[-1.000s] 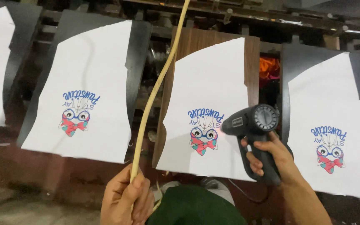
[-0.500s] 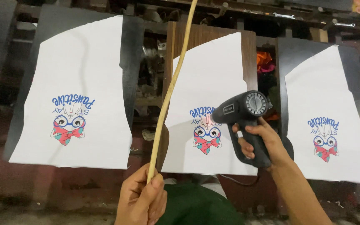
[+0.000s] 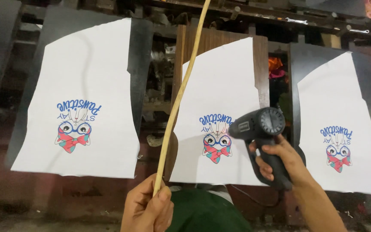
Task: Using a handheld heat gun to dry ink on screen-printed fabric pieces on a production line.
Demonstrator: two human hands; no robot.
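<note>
Since a moment ago my view has slid toward nine o'clock along the row of boards, so the middle wooden board (image 3: 220,43) now sits nearly dead centre and the heat gun (image 3: 260,129) has come in closer to the print than it was. It looks to me as though I have settled on this middle piece and the hot air is now falling on its design. Largest first: the left fabric panel (image 3: 82,99) lies flat on its dark board at ten o'clock, the middle fabric panel (image 3: 220,111) at the centre, and the right fabric panel (image 3: 344,124) at three o'clock, each with the same cartoon print lying upside down to me. The middle print (image 3: 214,141) is just beside the gun's nozzle, at its nine o'clock side, with a faint warm glow on the cloth there. My right hand (image 3: 280,165) is wrapped tight around the gun's grip at four o'clock, its cord trailing down below. My left hand (image 3: 147,210), at six o'clock, is closed around the bottom end of a long thin stick (image 3: 179,94), which slants up toward twelve o'clock across the left edge of the middle board, apart from the print.
</note>
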